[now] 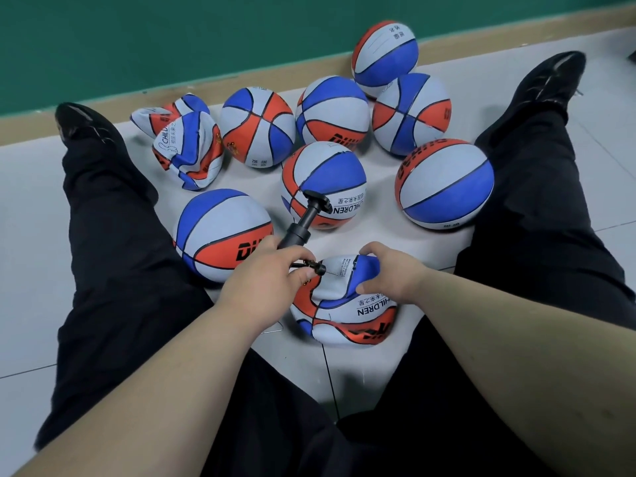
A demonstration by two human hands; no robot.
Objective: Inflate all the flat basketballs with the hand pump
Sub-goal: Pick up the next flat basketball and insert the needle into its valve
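A flat, crumpled red, white and blue basketball (344, 304) lies on the floor between my legs. My right hand (392, 270) grips its raised upper fold. My left hand (268, 273) holds the lower end of the black hand pump (303, 222), whose handle points up and away. The pump's black nozzle (318, 268) and thin needle touch the ball's white panel. Two more collapsed balls (187, 146) lie at the back left.
Several round, inflated balls stand on the grey floor: one by my left knee (220, 232), one behind the pump (323, 184), one at the right (444, 184), others behind. My legs (113, 235) flank the group. A green wall (172, 39) with a tan skirting closes the back.
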